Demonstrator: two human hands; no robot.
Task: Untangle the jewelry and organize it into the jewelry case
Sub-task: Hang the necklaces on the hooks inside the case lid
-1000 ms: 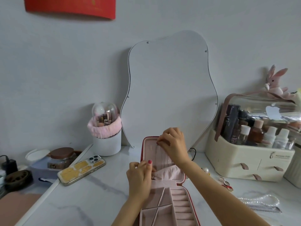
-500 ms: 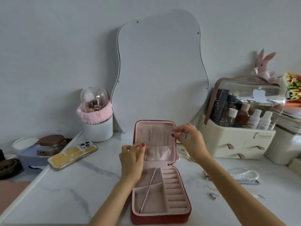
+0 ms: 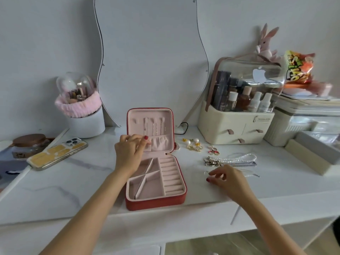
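Red square jewelry case with pink lining (image 3: 155,181) open on white marble surface (image 3: 73,181), lid upright, tray compartments bare. Left hand (image 3: 128,153) at lid's lower edge, fingers (image 3: 145,139) curled, pinching the pink elastic pocket (image 3: 159,143). Right hand (image 3: 228,179) right of case, fingers loosely bent over thin silver chain (image 3: 250,174); actual grip cannot tell. White pearl necklace (image 3: 237,157), gold-and-pearl earrings (image 3: 193,144), small rings (image 3: 213,150) loose on surface beside case. Yellow-cased phone (image 3: 57,153) at left.
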